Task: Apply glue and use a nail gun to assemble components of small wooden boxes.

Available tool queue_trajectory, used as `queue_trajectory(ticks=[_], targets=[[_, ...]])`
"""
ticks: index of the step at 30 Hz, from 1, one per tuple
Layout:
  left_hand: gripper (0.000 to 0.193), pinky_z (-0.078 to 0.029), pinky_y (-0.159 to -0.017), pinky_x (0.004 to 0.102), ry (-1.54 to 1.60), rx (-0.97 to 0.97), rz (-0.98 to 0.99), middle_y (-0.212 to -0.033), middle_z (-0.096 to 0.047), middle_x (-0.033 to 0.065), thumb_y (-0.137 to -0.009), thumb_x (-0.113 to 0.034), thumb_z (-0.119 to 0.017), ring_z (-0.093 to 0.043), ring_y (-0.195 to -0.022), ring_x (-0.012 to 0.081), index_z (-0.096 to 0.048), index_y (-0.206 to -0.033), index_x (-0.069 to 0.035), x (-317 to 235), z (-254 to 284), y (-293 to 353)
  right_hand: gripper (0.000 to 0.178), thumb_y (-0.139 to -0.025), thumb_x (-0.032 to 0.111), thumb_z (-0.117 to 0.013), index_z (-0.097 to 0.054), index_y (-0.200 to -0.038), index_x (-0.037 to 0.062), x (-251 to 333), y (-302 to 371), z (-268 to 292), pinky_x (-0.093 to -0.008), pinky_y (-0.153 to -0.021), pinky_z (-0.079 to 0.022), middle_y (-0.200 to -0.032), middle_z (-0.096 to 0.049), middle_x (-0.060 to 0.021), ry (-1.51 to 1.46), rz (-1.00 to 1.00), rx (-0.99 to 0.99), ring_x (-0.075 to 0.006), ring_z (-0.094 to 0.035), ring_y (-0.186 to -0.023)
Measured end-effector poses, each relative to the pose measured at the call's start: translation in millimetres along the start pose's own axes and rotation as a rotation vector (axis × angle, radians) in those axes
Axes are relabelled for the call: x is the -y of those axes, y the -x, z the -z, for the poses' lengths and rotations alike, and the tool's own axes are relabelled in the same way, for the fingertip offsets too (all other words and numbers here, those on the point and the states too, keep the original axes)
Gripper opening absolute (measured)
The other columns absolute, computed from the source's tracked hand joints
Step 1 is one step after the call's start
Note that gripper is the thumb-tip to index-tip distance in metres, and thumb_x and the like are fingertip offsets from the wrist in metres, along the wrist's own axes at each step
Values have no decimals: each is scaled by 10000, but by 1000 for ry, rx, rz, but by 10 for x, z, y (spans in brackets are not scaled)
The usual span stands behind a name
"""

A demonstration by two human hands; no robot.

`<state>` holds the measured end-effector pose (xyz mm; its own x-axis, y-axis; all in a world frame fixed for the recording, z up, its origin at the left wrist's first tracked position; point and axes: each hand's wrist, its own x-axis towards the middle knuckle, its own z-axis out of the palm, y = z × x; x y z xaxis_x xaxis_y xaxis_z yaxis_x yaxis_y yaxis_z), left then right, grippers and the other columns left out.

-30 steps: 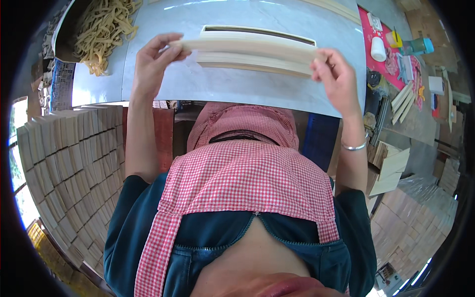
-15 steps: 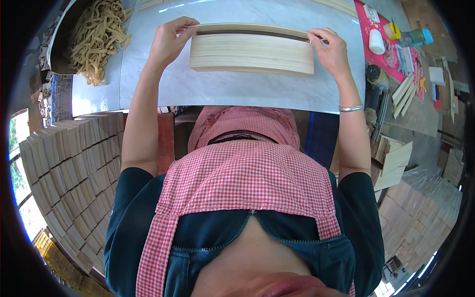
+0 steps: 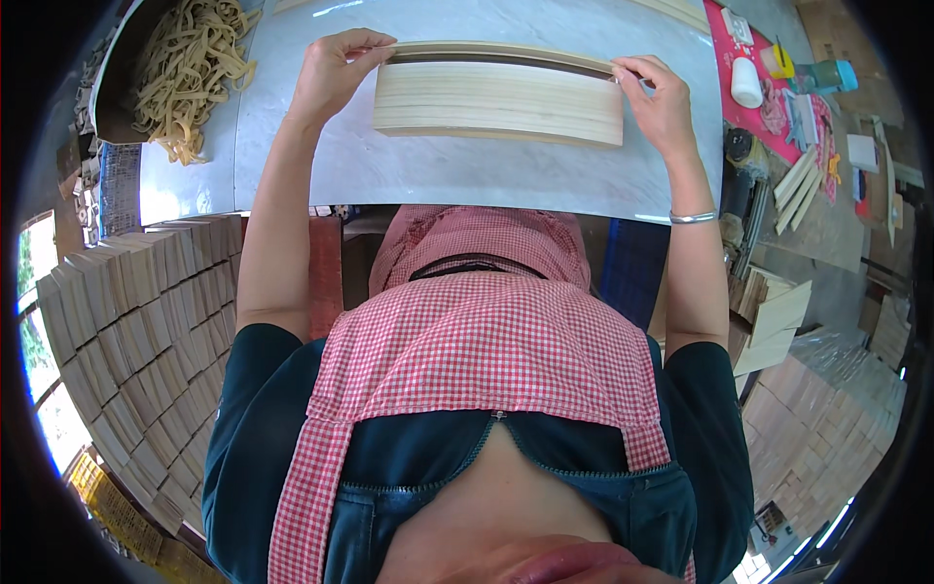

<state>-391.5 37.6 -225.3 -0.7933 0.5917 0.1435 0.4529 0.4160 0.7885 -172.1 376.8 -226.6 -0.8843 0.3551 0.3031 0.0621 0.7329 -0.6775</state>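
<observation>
A long, narrow box (image 3: 498, 100) of pale wood lies crosswise on the table in front of me, with a dark slot along its far side. My left hand (image 3: 336, 76) pinches the far left corner between thumb and fingers. At the opposite end, my right hand (image 3: 658, 101) grips the far right corner the same way, and a silver bangle (image 3: 693, 218) circles that wrist. Both hands are closed on the wood, and the far undersides of the corners are hidden.
The table (image 3: 428, 175) has a pale, glossy top. A container (image 3: 115, 88) of tangled tan bands stands at its left. On the right lie a red mat (image 3: 725, 83), a white bottle (image 3: 746, 82) and thin wood strips (image 3: 800, 185). Stacked wooden pieces (image 3: 136, 341) rise at my left.
The box and both hands sit slightly higher in the picture, and the box's right end and my right hand a little farther right. The grip looks the same.
</observation>
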Motion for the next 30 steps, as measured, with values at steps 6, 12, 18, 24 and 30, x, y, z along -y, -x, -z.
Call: queue_trajectory(ticks=[6, 12, 18, 24, 30], targets=[[207, -515, -712, 243, 54, -79, -140, -858, -739, 50, -885, -119, -736, -625, -745, 130, -780, -1065, -26, 128, -52, -20, 172, -951, 102, -646, -733, -1057, -1, -114, -27, -24, -240, -768, -486, -946, -719, -18, -15, -16, 11, -129, -607, -817], [215, -487, -744, 223, 178, -125, 178, -842, -703, 37, -895, -135, -738, -603, -783, 114, -775, -1069, -14, -218, -96, 46, 184, -961, 114, -632, -725, -1058, -12, -36, -58, -12, -236, -776, -484, -928, -713, -31, -179, -209, -13, -120, -601, -821], [221, -500, -759, 235, 213, -125, 330, -860, -711, 55, -883, -142, -740, -606, -793, 125, -772, -1037, 13, -212, -105, 59, 182, -962, 125, -631, -725, -1052, -2, 13, -26, -36, -226, -775, -478, -919, -705, -29, -223, -304, 10, -107, -594, -821], [220, -521, -779, 248, 208, -139, 397, -878, -717, 75, -883, -138, -732, -615, -803, 137, -769, -1024, 27, -196, -115, 73, 181, -959, 131, -639, -724, -1062, 9, 6, 18, -74, -220, -771, -475, -916, -703, -25, -190, -348, -4, -104, -591, -819], [243, -541, -798, 264, 219, -126, 432, -915, -723, 97, -883, -142, -729, -634, -819, 156, -761, -1047, 35, -161, -121, 119, 193, -959, 130, -635, -719, -1078, 4, -30, 35, -88, -225, -770, -484, -926, -709, -35, -165, -373, 8, -112, -603, -818]])
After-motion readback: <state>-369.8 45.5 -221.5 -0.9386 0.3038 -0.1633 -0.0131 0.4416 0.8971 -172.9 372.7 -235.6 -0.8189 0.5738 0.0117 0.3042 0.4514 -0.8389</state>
